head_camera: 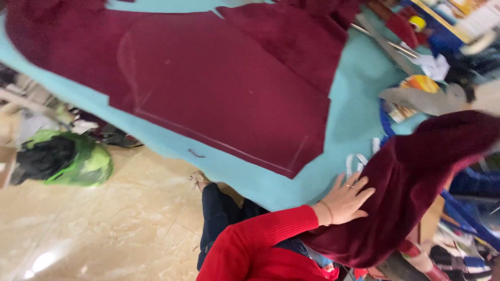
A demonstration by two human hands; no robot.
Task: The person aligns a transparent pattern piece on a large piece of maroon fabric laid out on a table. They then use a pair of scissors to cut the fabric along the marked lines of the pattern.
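Observation:
My right hand point(348, 199), in a red sleeve with a thin bracelet at the wrist, lies flat with fingers spread on a bunched piece of dark red velvet fabric point(416, 187) at the lower right. It presses on the fabric without gripping it. A large flat piece of the same dark red cloth point(219, 88) is spread over the turquoise table cover point(354, 114), with faint chalk lines on it. My left hand is not visible. The view is tilted and blurred.
Metal rulers point(385, 44), a round tin point(419, 86), white scraps and a measuring tape point(354, 162) lie on the table's right side. A green bag with dark cloth point(67, 158) sits on the beige tiled floor point(104, 229). My dark trousers point(219, 218) stand against the table edge.

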